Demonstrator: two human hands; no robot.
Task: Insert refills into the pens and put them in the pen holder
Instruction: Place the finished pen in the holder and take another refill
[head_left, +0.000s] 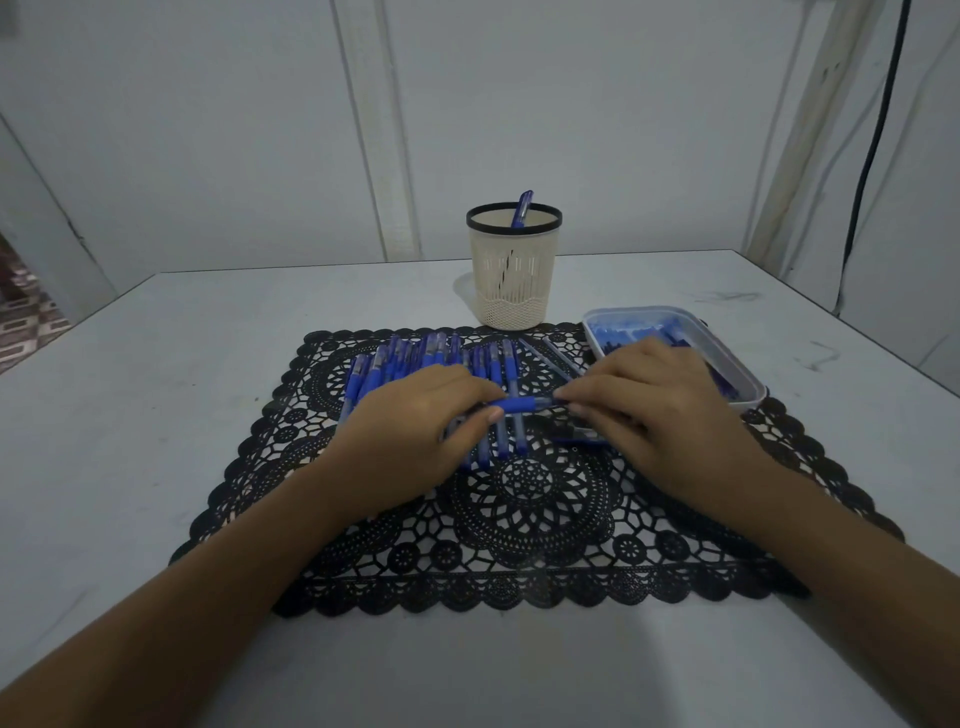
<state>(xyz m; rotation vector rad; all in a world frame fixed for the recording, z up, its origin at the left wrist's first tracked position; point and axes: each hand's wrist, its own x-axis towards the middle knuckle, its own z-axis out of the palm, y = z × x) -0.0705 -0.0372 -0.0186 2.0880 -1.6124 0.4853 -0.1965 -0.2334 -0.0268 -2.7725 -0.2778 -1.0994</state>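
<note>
Left hand (415, 418): curled, thumb and fingers pinching the left end of a blue pen (522, 404). The pen lay level between both hands, just above a row of loose pens (426, 353). Right hand (654, 410): fingertips pinched the pen's right tip. Pen holder (514, 275), behind, held one upright pen (521, 208). Clear box (636, 312), right: contents partly hidden by the hand, indistinct. Black lace mat (530, 519) lay on a pale table (156, 364); white panelled wall (208, 130) stood beyond.

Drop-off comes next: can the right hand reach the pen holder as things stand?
Probably yes: the pen holder stands open-topped ahead of the right hand, with only flat-lying pens between; the hand is pinching the blue pen.
</note>
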